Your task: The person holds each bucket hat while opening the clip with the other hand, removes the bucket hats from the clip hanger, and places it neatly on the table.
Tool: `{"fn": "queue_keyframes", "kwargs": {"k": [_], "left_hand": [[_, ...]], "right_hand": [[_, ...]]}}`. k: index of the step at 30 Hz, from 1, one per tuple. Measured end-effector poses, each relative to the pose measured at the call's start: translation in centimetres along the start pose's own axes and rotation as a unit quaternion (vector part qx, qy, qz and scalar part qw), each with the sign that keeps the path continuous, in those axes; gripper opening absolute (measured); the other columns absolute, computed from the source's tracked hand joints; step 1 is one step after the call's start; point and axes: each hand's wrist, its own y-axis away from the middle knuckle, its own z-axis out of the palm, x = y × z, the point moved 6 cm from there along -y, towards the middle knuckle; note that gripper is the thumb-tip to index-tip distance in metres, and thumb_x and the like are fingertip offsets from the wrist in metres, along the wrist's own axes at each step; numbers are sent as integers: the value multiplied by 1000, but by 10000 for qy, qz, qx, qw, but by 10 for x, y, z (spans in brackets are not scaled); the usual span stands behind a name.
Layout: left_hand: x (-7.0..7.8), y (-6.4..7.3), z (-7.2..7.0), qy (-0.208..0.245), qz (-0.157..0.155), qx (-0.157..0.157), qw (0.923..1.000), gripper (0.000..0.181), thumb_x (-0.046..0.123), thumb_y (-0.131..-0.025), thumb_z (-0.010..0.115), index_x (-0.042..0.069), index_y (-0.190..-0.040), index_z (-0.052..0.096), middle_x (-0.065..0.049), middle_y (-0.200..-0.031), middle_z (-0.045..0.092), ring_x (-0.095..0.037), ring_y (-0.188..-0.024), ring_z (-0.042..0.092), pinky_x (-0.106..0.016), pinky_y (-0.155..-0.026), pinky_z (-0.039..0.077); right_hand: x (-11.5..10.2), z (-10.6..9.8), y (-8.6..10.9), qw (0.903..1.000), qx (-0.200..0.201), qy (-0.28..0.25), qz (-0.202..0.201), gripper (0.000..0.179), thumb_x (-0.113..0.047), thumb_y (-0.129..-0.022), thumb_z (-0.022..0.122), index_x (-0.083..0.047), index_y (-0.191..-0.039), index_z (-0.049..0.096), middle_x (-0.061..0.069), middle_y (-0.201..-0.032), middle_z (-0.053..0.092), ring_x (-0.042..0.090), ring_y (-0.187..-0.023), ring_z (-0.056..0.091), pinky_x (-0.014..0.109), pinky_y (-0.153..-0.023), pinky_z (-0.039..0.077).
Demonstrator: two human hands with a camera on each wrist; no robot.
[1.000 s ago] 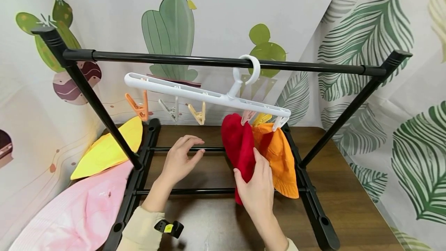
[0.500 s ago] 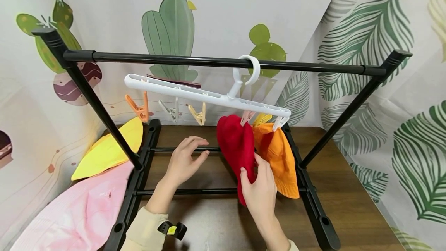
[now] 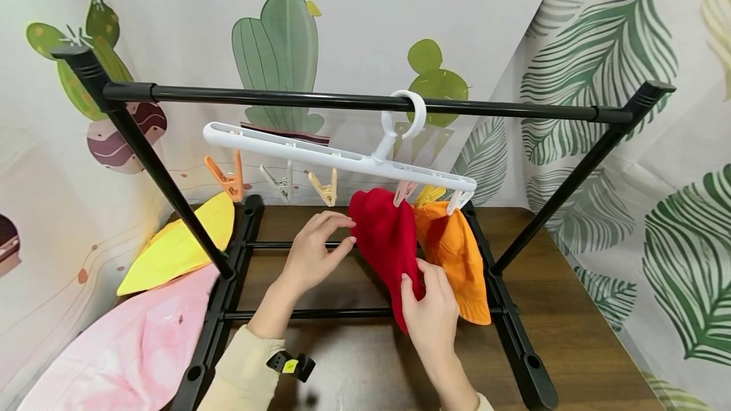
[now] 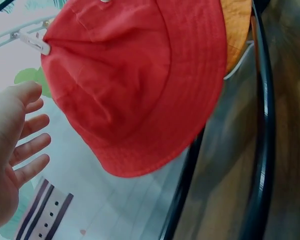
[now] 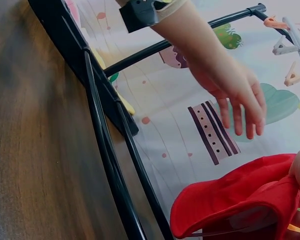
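A red bucket hat (image 3: 384,233) hangs from a clip on the white hanger (image 3: 320,152), which hooks over the black rack bar (image 3: 285,97). Beside it on the right hangs an orange bucket hat (image 3: 459,259). My right hand (image 3: 415,274) pinches the red hat's lower brim. My left hand (image 3: 341,233) is open, its fingertips at the red hat's left edge. The left wrist view shows the open palm (image 4: 12,155) just beside the red hat (image 4: 140,85). In the right wrist view the left hand (image 5: 237,97) hovers above the red hat (image 5: 225,202).
Three free clips, orange (image 3: 227,177), white (image 3: 280,180) and yellow (image 3: 325,189), hang on the hanger's left half. A yellow hat (image 3: 183,243) and a pink hat (image 3: 125,347) lie at the left by the rack's leg. The rack stands on a wooden table (image 3: 571,316) against printed curtains.
My left hand has moved right and up to the red hat's edge. The red hat has swung to the left, and my right hand has shifted slightly right on its brim.
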Motion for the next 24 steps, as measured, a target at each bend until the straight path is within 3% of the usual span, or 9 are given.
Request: {"fn": "queue_keyframes", "kwargs": {"k": [9, 24], "left_hand": [[15, -19, -1, 152, 219, 2, 9996, 23, 25, -85, 62, 13, -105, 64, 4, -113, 58, -13, -104, 52, -32, -84, 45], [29, -46, 5, 560, -45, -325, 9979, 34, 27, -87, 62, 16, -119, 56, 4, -120, 55, -13, -113, 49, -37, -88, 46]], "right_hand": [[4, -1, -1, 10000, 94, 26, 1, 20, -10, -78, 68, -7, -98, 65, 6, -86, 63, 20, -69, 61, 36, -57, 51], [9, -3, -4, 9999, 93, 12, 61, 15, -10, -81, 65, -6, -95, 66, 6, -87, 65, 21, -71, 60, 39, -61, 52]]}}
